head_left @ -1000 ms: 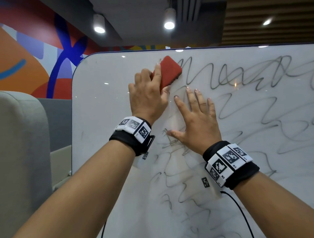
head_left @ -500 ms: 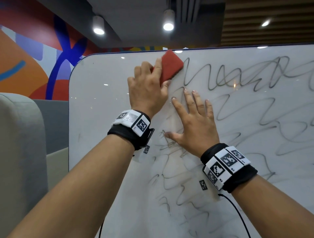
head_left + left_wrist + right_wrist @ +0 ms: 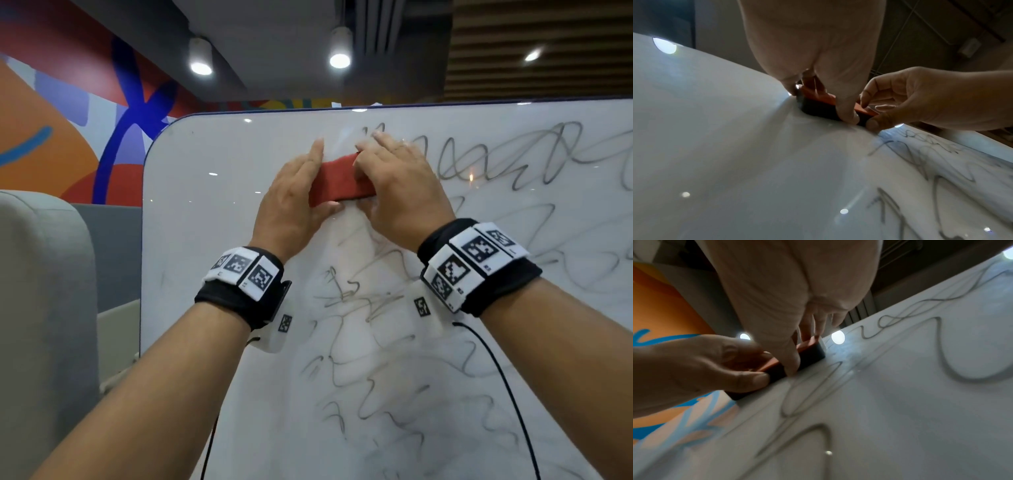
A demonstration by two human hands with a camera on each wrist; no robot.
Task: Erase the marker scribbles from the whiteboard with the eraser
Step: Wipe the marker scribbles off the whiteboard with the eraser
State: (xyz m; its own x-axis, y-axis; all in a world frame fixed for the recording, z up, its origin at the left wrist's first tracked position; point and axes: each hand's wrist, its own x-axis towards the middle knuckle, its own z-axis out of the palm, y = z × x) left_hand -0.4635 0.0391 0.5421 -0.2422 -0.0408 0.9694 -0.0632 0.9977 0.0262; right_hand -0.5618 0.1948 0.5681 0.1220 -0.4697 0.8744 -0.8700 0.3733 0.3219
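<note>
The red eraser lies roughly level against the whiteboard near its top edge, dark felt side on the board. My left hand grips its left end, thumb below and fingers above. My right hand grips its right end the same way. In the left wrist view the eraser sits between my left thumb and fingers. The right wrist view shows my right thumb on the eraser. Grey marker scribbles run to the right of the hands, and more scribbles lie below.
A grey upholstered seat back stands left of the board. Behind it is a wall with an orange, red and blue mural. A black cable hangs from my right wristband across the board.
My right hand has lifted off the board and taken hold of the eraser's right end. The eraser has turned from tilted to roughly level and sits lower on the board.
</note>
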